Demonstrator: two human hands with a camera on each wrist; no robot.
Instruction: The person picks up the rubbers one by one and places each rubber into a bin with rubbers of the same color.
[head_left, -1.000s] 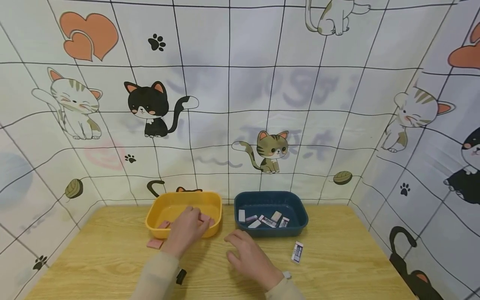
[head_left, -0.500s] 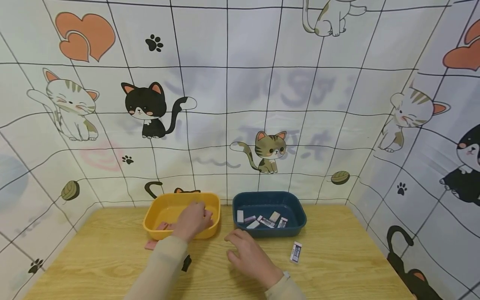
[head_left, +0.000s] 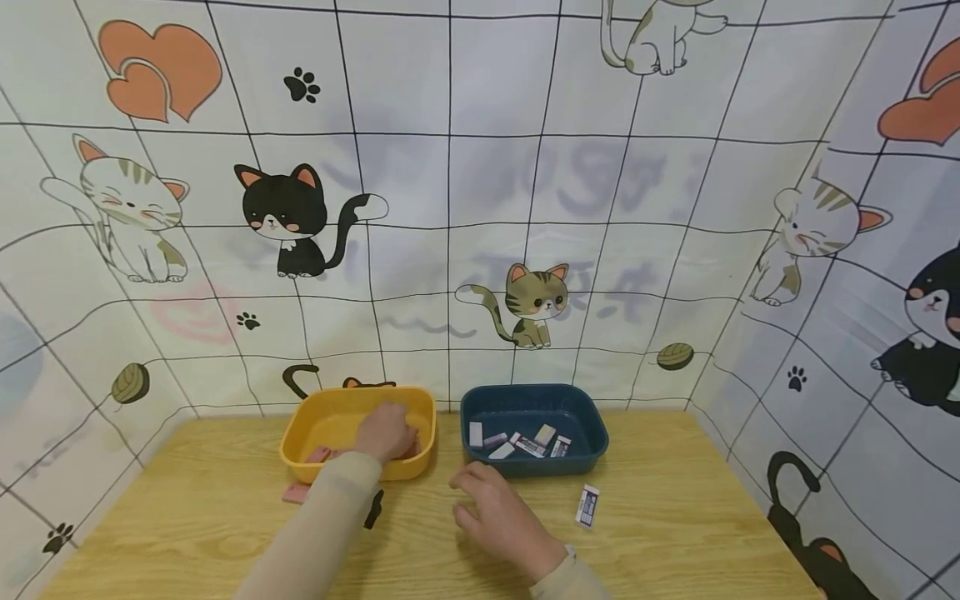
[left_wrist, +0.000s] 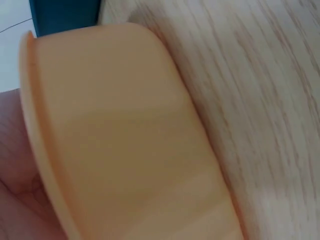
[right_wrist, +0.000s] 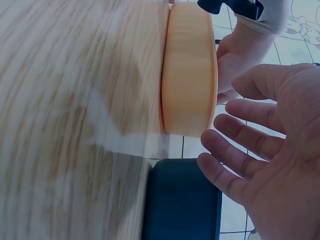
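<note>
My left hand (head_left: 385,433) reaches down into the yellow basket (head_left: 296,442), over its right part, where pink erasers (head_left: 412,448) show beside the knuckles. Its fingertips are hidden there; I cannot tell whether they pinch an eraser. In the left wrist view the basket's outer wall (left_wrist: 115,115) covers most of the hand. My right hand (head_left: 498,517) hovers over the table in front of the gap between the baskets. In the right wrist view its fingers (right_wrist: 235,150) are spread and relaxed, with nothing in them.
A dark blue basket (head_left: 532,468) holding several white and purple erasers (head_left: 528,446) stands right of the yellow one. One wrapped eraser (head_left: 587,506) lies on the table (head_left: 660,533) before it. Another pink eraser (head_left: 295,493) lies in front of the yellow basket. A cat-print cloth (head_left: 420,167) hangs behind.
My left hand has moved deeper into the yellow basket and slightly right, its forearm following. The right hand stays in place. The whole head view has shifted slightly.
</note>
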